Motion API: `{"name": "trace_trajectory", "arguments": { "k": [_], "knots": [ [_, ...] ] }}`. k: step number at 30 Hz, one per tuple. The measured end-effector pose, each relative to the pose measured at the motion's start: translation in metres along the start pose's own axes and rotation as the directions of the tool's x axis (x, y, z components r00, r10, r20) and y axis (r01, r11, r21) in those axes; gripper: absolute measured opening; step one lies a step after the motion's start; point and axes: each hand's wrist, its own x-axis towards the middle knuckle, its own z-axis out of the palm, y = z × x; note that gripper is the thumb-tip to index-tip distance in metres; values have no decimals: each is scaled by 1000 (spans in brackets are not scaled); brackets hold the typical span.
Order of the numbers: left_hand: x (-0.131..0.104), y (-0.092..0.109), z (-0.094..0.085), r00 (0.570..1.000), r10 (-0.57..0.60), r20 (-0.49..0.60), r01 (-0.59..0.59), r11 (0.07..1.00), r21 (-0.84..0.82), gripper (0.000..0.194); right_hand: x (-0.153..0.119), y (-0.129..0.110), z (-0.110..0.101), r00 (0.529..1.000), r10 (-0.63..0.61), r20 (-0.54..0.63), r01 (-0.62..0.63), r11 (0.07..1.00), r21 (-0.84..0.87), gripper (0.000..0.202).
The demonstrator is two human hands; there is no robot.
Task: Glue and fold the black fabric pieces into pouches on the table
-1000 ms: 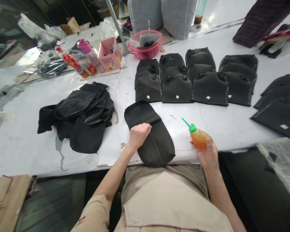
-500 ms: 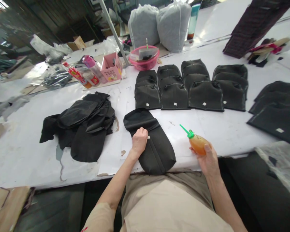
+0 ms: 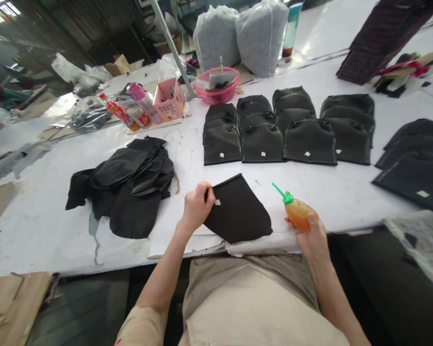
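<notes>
Between the fingers and thumb of my left hand (image 3: 198,204) is the left corner of a black fabric piece (image 3: 240,211), folded over, with a small pale tag by the grip. The piece lies near the front edge of the table. My right hand (image 3: 310,230) is wrapped round a squeeze bottle (image 3: 299,211) of amber liquid, its green nozzle tilted up to the left, apart from the fabric. Left of my left hand is a loose pile of black fabric pieces (image 3: 130,173). Folded black pieces (image 3: 261,144) with pale tags stand in overlapping rows beyond.
A pink box (image 3: 169,101), a red-labelled bottle (image 3: 117,113) and a pink basin (image 3: 218,91) stand at the back. Two stuffed white bags (image 3: 261,38) are behind them. More black pieces (image 3: 418,178) lie at right. A metal pole (image 3: 171,48) slants down beside the basin.
The fabric piece, earlier lying long and flat, is now folded over into a shorter shape. My left hand has moved slightly left to its corner. My right hand still holds the bottle.
</notes>
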Motion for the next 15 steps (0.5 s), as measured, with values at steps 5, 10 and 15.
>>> {"name": "trace_trajectory", "arguments": {
  "k": [5,10,15],
  "knots": [
    [34,-26,67,877,-51,478,89,994,-56,7,-2,-1,2,1000,-21,-2,21,1000,-14,52],
    [45,-27,102,848,7,531,-91,987,131,12,-4,-3,6,1000,-20,-16,20,1000,-13,53],
    [29,-4,94,910,15,415,-72,990,122,13,-5,-10,13,999,-13,-37,10,996,-89,53]
  ]
}}
